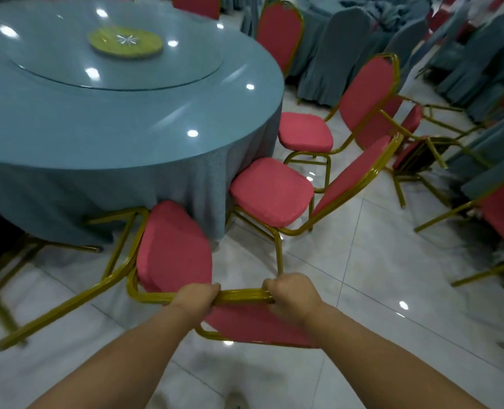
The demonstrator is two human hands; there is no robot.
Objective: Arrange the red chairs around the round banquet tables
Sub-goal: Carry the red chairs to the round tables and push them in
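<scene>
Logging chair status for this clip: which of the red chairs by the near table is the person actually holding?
The nearest red chair, tilted toward the round table. Left hand and right hand both grip its gold top rail; the other chairs stand untouched.

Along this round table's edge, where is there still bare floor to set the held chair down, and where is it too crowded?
Both hands, left and right, grip the held chair. Bare tile lies beneath it, bordered by the tablecloth and the neighbouring chair. More open tile lies right of the hands. Crowded: the jumbled chairs by the covered chairs.
</scene>
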